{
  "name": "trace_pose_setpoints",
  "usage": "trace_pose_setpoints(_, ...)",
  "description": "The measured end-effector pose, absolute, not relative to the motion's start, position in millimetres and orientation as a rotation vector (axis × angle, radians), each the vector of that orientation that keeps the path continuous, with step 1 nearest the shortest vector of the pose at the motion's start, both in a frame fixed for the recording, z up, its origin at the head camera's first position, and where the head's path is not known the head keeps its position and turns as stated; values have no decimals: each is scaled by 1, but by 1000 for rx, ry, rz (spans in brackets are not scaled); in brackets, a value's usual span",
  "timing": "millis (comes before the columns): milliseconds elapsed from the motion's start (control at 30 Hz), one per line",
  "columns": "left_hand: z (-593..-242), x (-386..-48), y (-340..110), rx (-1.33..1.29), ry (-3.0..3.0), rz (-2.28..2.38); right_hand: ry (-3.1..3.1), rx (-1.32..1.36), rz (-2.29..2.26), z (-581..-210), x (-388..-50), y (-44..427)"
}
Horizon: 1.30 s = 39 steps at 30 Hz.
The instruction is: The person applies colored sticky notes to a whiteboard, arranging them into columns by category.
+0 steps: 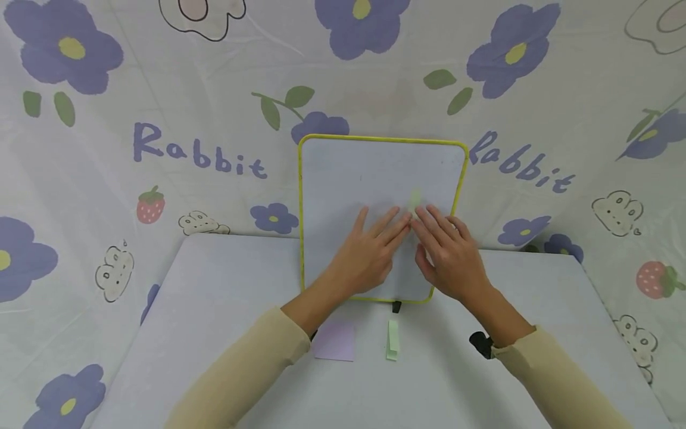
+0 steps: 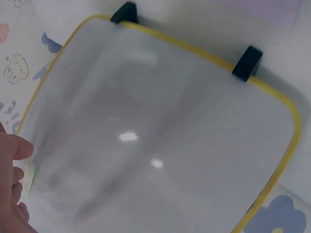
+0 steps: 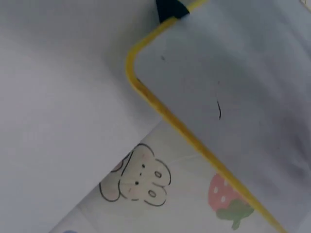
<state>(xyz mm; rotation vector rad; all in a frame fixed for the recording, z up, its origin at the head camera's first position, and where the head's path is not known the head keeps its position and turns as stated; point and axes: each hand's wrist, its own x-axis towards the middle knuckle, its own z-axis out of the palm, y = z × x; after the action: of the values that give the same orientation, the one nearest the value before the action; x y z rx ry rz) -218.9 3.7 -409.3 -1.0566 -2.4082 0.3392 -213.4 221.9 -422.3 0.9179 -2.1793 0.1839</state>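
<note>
Beige sleeves (image 1: 241,375) are stretched over the desk (image 1: 241,268), a purple sheet (image 1: 336,344) and green pad (image 1: 393,338) between them. Beyond, left hand (image 1: 370,256) and right hand (image 1: 451,253) are held straight-fingered, apparently gripping nothing, at a pale green strip (image 1: 417,196) on the right of the whiteboard (image 1: 348,179). Sticking-down seems under way; firm, even pressure is probably needed next.

Whiteboard (image 1: 354,179) with a smooth, glossy face catching bright reflections; its yellow rim (image 1: 383,139) and 2 black feet (image 2: 248,64) look like plastic. Behind the whiteboard, matt, creased printed cloth (image 1: 203,95). Beneath the whiteboard, a smooth white tabletop (image 1: 236,268). In front of the whiteboard, a lilac square (image 1: 335,342) and a green strip (image 1: 393,338), matt and papery, and beige sleeves (image 1: 241,369) of matt cloth.
</note>
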Motion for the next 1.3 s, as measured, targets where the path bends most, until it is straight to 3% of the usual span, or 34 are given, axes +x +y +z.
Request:
trace_pose_setpoints(333, -459, -176, -20, -1206, -2628, 155, -2355, 982, 289, -464, -161, 221)
trace_pose_setpoints(700, -502, -153, -31, -1398, -2795, 17, -2577, 1052, 426, -512, -118, 219)
trace_pose_setpoints(1300, -536, -127, -30, -1595, -2734, 140, -2650, 947, 578, -557, -101, 219)
